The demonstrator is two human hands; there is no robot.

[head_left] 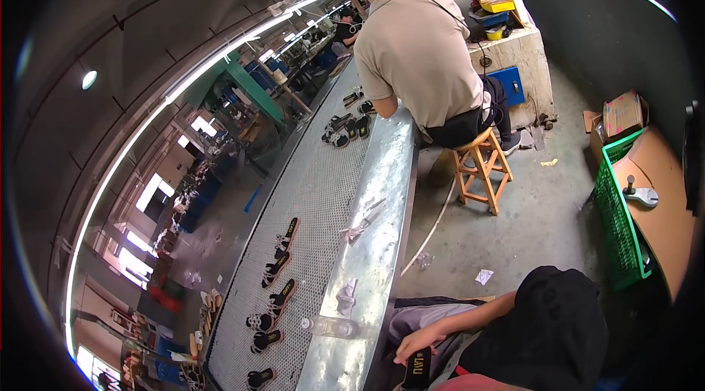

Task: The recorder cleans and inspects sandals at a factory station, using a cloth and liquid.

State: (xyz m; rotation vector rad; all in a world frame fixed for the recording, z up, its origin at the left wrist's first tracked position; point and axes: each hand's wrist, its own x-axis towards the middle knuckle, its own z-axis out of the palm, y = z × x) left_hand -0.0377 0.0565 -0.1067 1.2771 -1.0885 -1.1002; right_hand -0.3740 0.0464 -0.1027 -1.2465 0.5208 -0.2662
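Neither of my hands shows in the head view. At the lower right, close by, sits a person in a black cap. That person's hand grips a black sandal or insole with gold marking; its lower part is cut off by the frame edge. Several black sandals lie in a loose line along the mesh conveyor belt, with more sandals grouped farther up. On the metal ledge beside the belt, a clear plastic bottle lies on its side near crumpled clear film.
Ahead, another person in a beige shirt sits on a wooden stool against the ledge. At right stand a green plastic crate with cardboard on it and a cardboard box. A pale hose and paper scraps lie on the floor.
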